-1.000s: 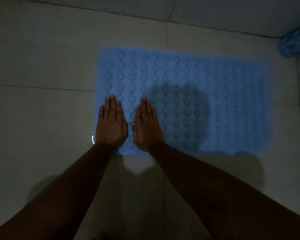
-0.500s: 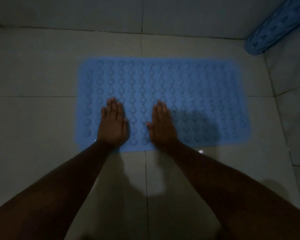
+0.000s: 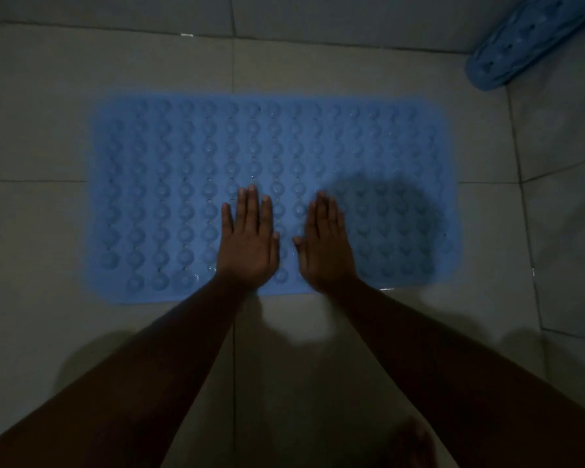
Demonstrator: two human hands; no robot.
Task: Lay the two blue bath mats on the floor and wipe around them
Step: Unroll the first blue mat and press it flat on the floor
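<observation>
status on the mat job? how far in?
Done: one blue mat lies flat on the tiled floor. In hand: left hand and right hand press flat on it. Left: second mat sits rolled at upper right; no wiping visible.

The floor (image 3: 48, 248) is pale square tiling with thin dark grout lines, one running vertically through the middle of the frame and another crossing horizontally at mid-height on the left. A blue bath mat (image 3: 183, 197) covered in rows of round bumps lies flat on it across the centre of the frame, its long side running left to right. In the upper right corner a second blue mat (image 3: 527, 38), rolled up, rests with its lower end on the tiles, well apart from the flat one
</observation>
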